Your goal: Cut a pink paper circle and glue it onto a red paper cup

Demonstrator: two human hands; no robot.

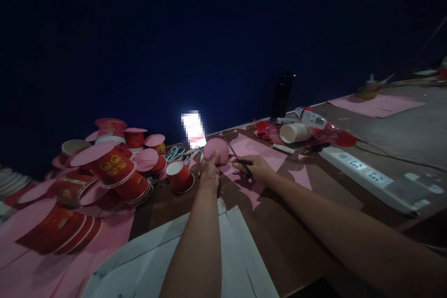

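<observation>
My left hand (209,171) is closed on a pink paper disc (215,148), its thumb pressed over the lower part of the round. Just to the right, my right hand (254,169) grips a pair of scissors (235,154) by the dark handle, and the blades point up and left toward the disc's edge. Whether the blades touch the paper I cannot tell. Under and behind the scissors lies a cut pink sheet (267,153) with curved edges. A red paper cup (179,177) with a white inside stands left of my left hand.
Several red cups with pink discs (115,163) are piled at the left. White sheets (240,242) lie in front. A power strip (370,177), stacked paper cups (295,133), a marker (283,148) and a dark bottle (282,95) are on the right. A bright screen (193,128) glows behind.
</observation>
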